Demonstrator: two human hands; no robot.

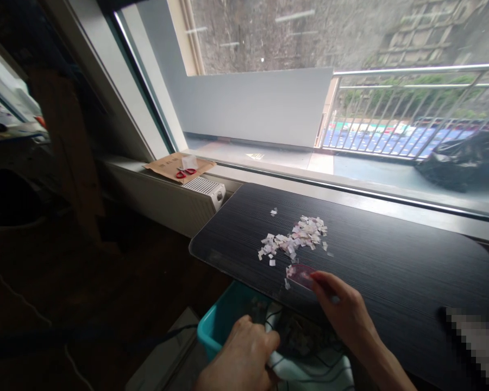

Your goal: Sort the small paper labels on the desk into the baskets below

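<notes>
Between the thumb and fingers of my right hand (346,304) is a thin, see-through pinkish piece with a rounded end (300,276). It is held low over the dark tabletop, close to its front edge. Just beyond it lies a loose heap of small pale paper-like squares (303,236), with a few scattered apart. My left hand (246,347) is closed in front of a teal bin (212,326) below the table edge. A pale, dark-striped sheet or liner (305,368) shows beside its thumb. What those fingers grip is hidden.
The dark table (391,260) stands against a window sill and a white radiator (206,187). Red-handled scissors (185,172) lie on brown paper (163,165) on the sill. A blurred-out object (472,347) sits at the table's right. Thin cords trail across the dark floor at left.
</notes>
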